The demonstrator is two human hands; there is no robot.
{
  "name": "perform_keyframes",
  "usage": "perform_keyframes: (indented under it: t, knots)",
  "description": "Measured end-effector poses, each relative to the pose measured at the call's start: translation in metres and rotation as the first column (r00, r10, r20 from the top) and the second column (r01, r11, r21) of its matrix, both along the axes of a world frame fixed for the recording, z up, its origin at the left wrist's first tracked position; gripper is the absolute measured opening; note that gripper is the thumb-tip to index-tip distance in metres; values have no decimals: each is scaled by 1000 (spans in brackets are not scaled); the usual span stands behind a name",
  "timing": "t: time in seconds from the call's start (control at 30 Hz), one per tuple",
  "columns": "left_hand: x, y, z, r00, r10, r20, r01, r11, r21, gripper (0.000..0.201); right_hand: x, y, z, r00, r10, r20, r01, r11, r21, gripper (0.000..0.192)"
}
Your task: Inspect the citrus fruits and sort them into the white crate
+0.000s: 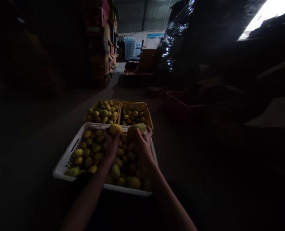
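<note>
My left hand (111, 143) is closed around a yellow lemon (115, 128), held above the far side of a white plastic crate (64, 160). My right hand (144, 141) grips a larger, greener lemon (134, 131) a short way to the right. The two fruits are apart. Below my forearms, the white crate holds many yellow and green lemons (96, 148) lying loose. My arms hide some of them, and dim light blurs the fruit at the crate's right side.
Two yellow crates, a left one (87, 118) and a right one (150, 120), hold more fruit just beyond the white crate. A pink crate (181, 99) stands on the dark floor to the right. Stacked cardboard boxes (101, 61) rise at the back left.
</note>
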State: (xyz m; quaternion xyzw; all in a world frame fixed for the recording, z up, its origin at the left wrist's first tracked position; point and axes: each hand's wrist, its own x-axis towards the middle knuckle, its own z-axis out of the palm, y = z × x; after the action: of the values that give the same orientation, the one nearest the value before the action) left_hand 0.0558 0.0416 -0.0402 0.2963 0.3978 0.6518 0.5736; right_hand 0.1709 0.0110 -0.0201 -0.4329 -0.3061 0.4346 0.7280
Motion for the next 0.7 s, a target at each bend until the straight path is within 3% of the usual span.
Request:
perform_keyframes:
  t: [0.07,0.1,0.23,0.37,0.47,0.6,0.7]
  knots:
    - [-8,-7,4,976,183,-117,-162,972,167,63,-1,-2,-1,966,-98,238,68,989,128,76]
    - [-12,-11,6,966,217,-143,-179,955,235,64,-1,-3,-2,931,-140,337,83,981,177,77]
    - [-27,-24,12,969,121,-217,-43,941,334,64,5,-5,-7,782,-228,580,75,958,276,66]
    - [-42,-27,14,941,-20,-339,151,918,366,55,10,-6,-6,747,-107,656,-122,948,293,54]
    - [-53,-26,16,918,-36,-396,203,899,389,51,12,-6,-3,723,-65,687,-184,941,283,50]
    - [-62,-23,15,898,62,-435,168,867,470,49,13,-5,-3,619,-177,765,-177,918,355,48]
    - [-66,-18,11,801,245,-546,163,789,593,45,13,-6,-6,504,-310,806,-139,892,430,45]
